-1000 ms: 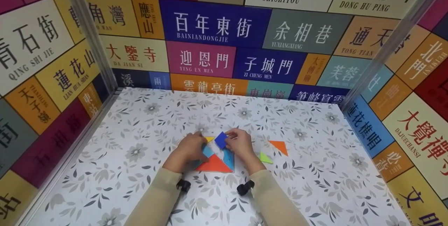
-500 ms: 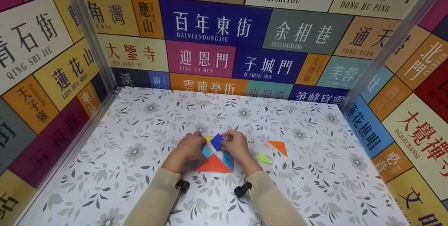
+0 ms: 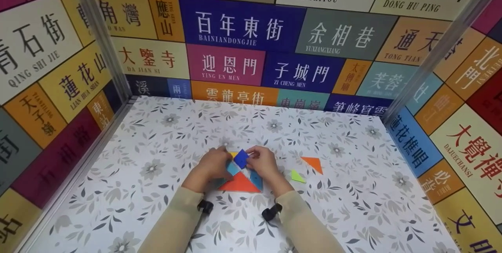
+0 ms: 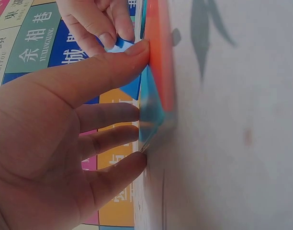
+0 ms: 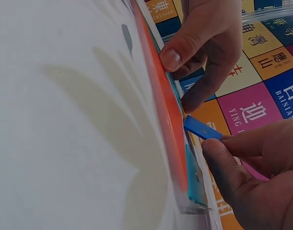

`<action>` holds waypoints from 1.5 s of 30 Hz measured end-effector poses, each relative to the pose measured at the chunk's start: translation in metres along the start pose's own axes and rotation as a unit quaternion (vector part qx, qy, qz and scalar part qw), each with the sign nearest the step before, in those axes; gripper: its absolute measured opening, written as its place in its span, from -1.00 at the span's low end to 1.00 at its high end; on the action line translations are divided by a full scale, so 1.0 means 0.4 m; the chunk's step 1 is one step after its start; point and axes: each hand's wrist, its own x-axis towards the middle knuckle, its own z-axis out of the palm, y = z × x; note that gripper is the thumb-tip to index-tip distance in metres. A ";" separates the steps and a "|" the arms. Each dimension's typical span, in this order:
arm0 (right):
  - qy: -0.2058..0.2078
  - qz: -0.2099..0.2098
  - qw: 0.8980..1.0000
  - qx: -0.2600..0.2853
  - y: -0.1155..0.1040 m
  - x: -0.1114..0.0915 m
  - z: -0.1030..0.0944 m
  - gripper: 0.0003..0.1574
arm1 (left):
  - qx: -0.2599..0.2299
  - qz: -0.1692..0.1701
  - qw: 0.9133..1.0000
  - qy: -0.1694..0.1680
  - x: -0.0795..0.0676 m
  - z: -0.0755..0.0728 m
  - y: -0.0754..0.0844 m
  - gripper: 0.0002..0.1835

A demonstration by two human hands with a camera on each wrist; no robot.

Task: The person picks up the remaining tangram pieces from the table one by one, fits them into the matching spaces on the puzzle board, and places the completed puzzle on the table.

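Head view, nearest first: beige sleeves point(image 3: 172, 221) reach in over a floral tabletop point(image 3: 353, 213). Next, red triangle point(image 3: 240, 183) lying flat, right teal piece point(image 3: 256, 181) along one side, left teal piece point(image 3: 233, 168) along the other, partly covered by the left hand point(image 3: 211, 165). Wrist views show a clear rim point(image 5: 192, 210) by these, probably a shallow tray. Left fingers are spread, wrapped round nothing; thumb and fingertips rest along the set's left edge, apparently steadying it. Off to the right, green triangle point(image 3: 298, 176) lies loose near the right hand point(image 3: 263, 162), orange triangle point(image 3: 313, 164) just beyond, both on the tabletop.

Right hand pinches the blue square point(image 3: 241, 159) between thumb and fingers by its right corner. Square is tilted, over the gap between the teal pieces and yellow piece point(image 3: 234, 154); can't tell if its low edge touches anything.

Handling, best guess: light, stiff, thin plastic or similar, smooth so a bit slippery, hard to break. Take it at a corner, thumb on one face, fingertips on the opposite, leading edge free. A wide grip would likely bump the neighbours, also light. Lying flat, it offers little edge; fingertip press-and-slide should work better. Loose triangles likely the same.

Far back: wall point(image 3: 235, 21) of coloured name panels, well apart from the pieces.
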 end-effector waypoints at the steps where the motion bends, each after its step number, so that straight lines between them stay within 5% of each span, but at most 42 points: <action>1: -0.002 -0.002 1.000 -0.002 0.000 -0.001 0.001 -0.69 | -0.001 -0.002 1.000 -0.001 0.000 0.000 0.000 -0.37; 21: -0.009 -0.037 0.998 -0.058 -0.003 -0.001 0.003 -0.63 | 0.025 -0.029 0.999 -0.024 0.001 -0.002 0.019 -0.35; 45: -0.009 -0.097 0.982 -0.160 -0.004 -0.003 0.001 -0.65 | 0.046 0.057 0.997 0.003 -0.002 -0.006 0.023 -0.44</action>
